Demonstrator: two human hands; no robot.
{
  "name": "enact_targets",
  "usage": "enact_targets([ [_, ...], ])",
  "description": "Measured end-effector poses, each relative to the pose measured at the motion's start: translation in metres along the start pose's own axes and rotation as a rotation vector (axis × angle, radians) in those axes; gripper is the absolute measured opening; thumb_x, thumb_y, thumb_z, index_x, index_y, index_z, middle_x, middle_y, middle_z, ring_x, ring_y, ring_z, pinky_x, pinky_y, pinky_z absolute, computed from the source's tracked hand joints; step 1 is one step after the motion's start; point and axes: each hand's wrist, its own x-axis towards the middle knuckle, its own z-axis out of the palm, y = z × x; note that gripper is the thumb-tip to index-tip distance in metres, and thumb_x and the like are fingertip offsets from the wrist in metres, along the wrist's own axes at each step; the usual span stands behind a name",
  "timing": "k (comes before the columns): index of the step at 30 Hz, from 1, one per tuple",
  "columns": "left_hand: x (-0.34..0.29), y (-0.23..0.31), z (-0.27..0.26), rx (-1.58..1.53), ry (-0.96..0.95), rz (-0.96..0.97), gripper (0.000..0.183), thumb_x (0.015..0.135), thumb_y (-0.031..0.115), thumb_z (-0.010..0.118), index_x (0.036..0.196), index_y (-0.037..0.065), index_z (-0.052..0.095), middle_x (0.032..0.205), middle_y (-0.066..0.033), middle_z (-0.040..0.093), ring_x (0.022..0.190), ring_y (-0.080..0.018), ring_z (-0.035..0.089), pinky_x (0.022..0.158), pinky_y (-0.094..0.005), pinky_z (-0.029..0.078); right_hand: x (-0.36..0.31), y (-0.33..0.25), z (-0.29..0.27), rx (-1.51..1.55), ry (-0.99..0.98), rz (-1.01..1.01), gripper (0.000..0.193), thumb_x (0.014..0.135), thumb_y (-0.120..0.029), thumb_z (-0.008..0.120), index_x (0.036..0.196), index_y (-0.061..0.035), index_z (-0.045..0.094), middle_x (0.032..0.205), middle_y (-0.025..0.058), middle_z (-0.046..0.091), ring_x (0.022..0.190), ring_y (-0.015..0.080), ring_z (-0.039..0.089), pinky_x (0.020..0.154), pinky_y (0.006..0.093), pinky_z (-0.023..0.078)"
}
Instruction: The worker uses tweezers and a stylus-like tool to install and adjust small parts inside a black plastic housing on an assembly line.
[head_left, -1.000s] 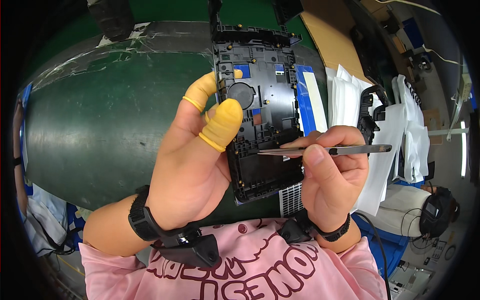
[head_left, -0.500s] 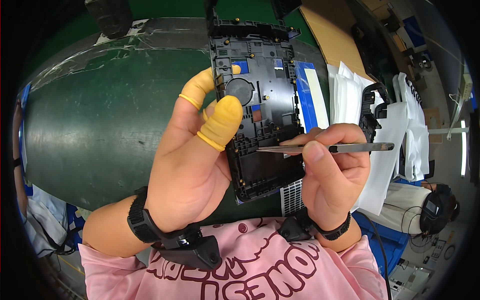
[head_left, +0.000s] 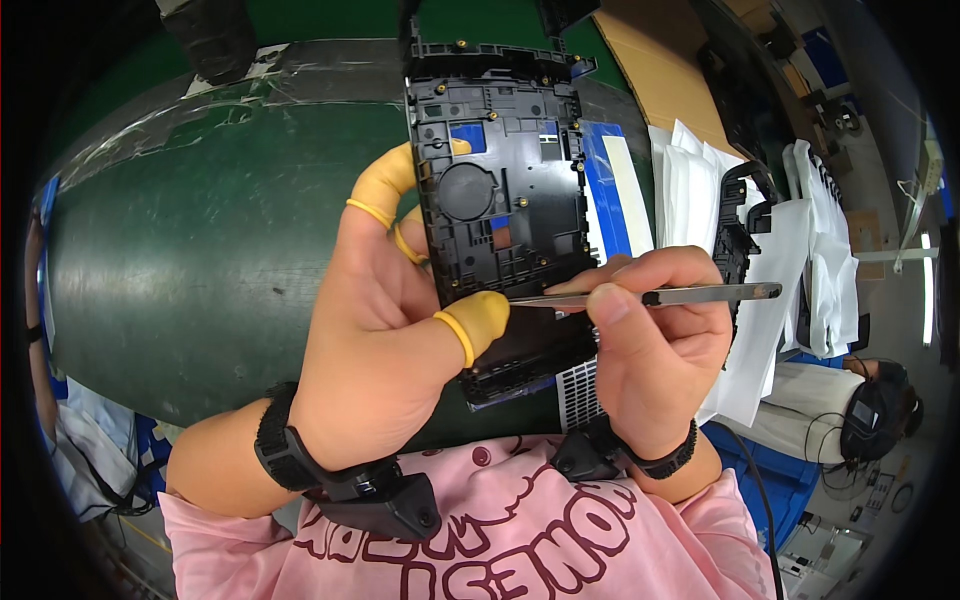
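A black plastic housing (head_left: pixel 540 190), with molded ribs, cut-outs and small brass inserts, is held up and tilted in front of me. My left hand (head_left: pixel 375 310), in yellow finger cots, grips its left edge; the thumb lies on the lower face and other fingers reach behind. Metal tweezers (head_left: pixel 715 293) are pinched in my right hand (head_left: pixel 665 345). Their points meet my left thumb tip over the lower part of the housing. Whether anything small sits between the points, I cannot make out.
A green mat (head_left: pixel 200 240) covers the table on the left. White foam sheets (head_left: pixel 690 185) stand on the right, beside another black plastic part (head_left: pixel 738 215). Cardboard (head_left: pixel 665 70) lies at the back right. A person (head_left: pixel 880 410) is at the far right.
My left thumb has slid down the housing to the tweezer points. The housing has shifted slightly left, and the right hand with the tweezers has moved a little left too.
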Motion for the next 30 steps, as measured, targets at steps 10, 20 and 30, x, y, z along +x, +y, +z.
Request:
enact_targets([
  [10,0.010,0.009,-0.009,0.153,0.089,0.204,0.071,0.065,-0.013,0.054,0.127,0.005,0.025,0.113,-0.0090,0.046,0.101,-0.0182,0.049,0.087,-0.0309,0.042,0.013,-0.008,-0.023,0.092,0.165,0.099,0.013,0.075,0.004,0.054,0.087,0.0016,0.049,0.070,0.0124,0.059,0.050,0.0068,0.045,0.049,0.0185,0.038],
  [20,0.015,0.030,-0.028,0.014,0.095,0.218,0.044,0.083,0.011,0.045,0.125,0.004,0.032,0.113,-0.0073,0.047,0.102,-0.0185,0.047,0.088,-0.0324,0.040,0.009,0.017,-0.048,-0.190,0.257,0.349,0.012,0.074,0.006,0.054,0.085,0.0006,0.051,0.066,0.0063,0.057,0.056,0.0072,0.055,0.046,0.0142,0.036],
  [30,0.020,0.030,-0.032,-0.166,0.318,0.194,0.031,0.086,0.017,0.045,0.110,-0.001,0.048,0.110,-0.0058,0.051,0.098,-0.0171,0.049,0.085,-0.0293,0.040,0.009,0.020,-0.052,-0.177,0.274,0.329,0.011,0.074,0.006,0.053,0.083,0.0014,0.052,0.063,0.0044,0.055,0.053,0.0050,0.051,0.045,0.0135,0.035],
])
